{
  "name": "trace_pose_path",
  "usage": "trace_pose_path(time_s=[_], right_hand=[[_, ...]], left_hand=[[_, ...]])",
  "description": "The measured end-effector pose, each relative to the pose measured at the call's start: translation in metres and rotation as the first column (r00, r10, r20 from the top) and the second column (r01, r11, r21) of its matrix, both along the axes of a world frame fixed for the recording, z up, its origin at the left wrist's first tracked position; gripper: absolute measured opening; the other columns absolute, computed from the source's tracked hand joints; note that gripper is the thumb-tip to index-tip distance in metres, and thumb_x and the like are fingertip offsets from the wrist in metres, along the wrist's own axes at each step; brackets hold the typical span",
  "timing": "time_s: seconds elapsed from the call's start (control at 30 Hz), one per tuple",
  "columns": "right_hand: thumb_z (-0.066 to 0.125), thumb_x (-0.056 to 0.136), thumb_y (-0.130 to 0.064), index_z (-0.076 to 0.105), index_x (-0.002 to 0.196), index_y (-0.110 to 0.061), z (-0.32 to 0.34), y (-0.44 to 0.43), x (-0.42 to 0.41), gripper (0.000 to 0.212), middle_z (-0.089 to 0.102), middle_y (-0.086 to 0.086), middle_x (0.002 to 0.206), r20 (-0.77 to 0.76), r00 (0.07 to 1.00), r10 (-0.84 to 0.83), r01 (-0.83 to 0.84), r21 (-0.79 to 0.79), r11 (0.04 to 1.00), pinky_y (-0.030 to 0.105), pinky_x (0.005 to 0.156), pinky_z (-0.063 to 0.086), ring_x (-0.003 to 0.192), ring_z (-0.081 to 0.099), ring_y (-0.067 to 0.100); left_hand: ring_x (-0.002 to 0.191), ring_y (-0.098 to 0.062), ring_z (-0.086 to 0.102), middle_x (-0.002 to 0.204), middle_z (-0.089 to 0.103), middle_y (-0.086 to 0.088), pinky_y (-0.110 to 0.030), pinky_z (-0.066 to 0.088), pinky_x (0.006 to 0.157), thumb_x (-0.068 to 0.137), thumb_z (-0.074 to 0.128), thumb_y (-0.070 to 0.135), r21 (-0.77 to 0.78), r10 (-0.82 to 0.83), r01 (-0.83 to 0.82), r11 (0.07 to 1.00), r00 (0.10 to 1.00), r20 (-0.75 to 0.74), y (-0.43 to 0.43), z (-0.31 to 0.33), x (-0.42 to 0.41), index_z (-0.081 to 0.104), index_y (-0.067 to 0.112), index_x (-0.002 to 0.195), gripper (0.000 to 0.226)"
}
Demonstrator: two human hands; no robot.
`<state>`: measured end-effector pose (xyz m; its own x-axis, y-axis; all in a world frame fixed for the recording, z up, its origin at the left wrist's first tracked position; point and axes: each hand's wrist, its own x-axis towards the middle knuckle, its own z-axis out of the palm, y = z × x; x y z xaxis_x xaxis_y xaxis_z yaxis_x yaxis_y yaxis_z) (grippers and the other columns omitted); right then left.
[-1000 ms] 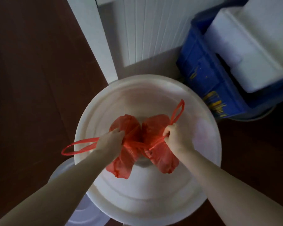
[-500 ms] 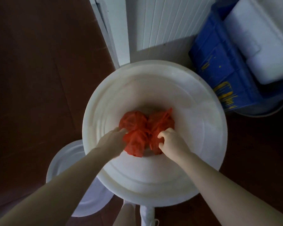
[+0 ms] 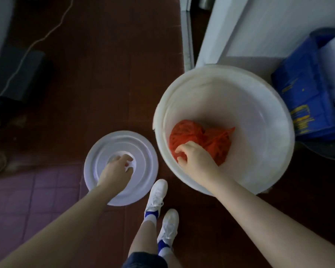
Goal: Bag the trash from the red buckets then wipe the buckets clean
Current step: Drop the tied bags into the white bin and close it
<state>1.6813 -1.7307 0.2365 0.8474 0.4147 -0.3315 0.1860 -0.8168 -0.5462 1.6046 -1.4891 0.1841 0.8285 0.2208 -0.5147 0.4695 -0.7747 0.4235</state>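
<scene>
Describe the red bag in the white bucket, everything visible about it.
The red bag looks like thin, crinkled plastic, bunched into a two-lobed bundle with a twisted tail sticking out toward the upper right. It lies at the bottom of the white bucket, toward the near-left wall. The right hand reaches in from above and grips its near-left part, fingers curled into the folds. Its contents are hidden, and whether it is knotted cannot be told.
</scene>
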Motion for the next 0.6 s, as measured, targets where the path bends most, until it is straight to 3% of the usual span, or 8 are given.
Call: trace_pose_path(time_s=[0.17,0.3,0.6], right_hand=[[0.058,0.089,-0.011,0.065,0.111,-0.012,-0.034,0.083,-0.024,0.023,0.061,0.006,0.111,-0.021,0.989,0.144,-0.142,0.058,0.988,0.038,0.089,0.048,0.102,0.059,0.025],[0.052,0.095,-0.017,0.059,0.122,-0.016,-0.092,0.136,-0.047,0.028,0.055,0.003,0.122,-0.134,0.953,0.273,-0.278,-0.016,0.960,0.037,0.086,0.050,0.107,0.057,0.021],[0.061,0.092,-0.029,0.047,0.139,-0.021,-0.320,0.240,-0.073,0.049,0.045,0.003,0.129,-0.193,0.912,0.361,-0.394,-0.174,0.903,0.040,0.095,0.047,0.119,0.045,0.023]], left_hand=[[0.092,-0.018,0.061,0.111,0.060,0.001,-0.035,0.049,0.076,0.092,0.057,0.019,0.002,0.167,-0.168,0.986,0.985,-0.038,0.054,-0.020,-0.063,0.058,0.024,0.120,0.028],[0.095,-0.022,0.062,0.117,0.056,0.000,-0.042,0.052,0.081,0.093,0.056,0.019,0.017,0.243,-0.242,0.970,0.965,-0.099,0.093,-0.059,-0.097,0.055,0.023,0.125,0.032],[0.125,-0.018,0.041,0.135,0.042,0.004,-0.038,0.049,0.091,0.094,0.059,0.028,0.042,0.215,-0.211,0.977,0.969,-0.125,0.161,-0.260,-0.128,0.046,0.027,0.137,0.046]])
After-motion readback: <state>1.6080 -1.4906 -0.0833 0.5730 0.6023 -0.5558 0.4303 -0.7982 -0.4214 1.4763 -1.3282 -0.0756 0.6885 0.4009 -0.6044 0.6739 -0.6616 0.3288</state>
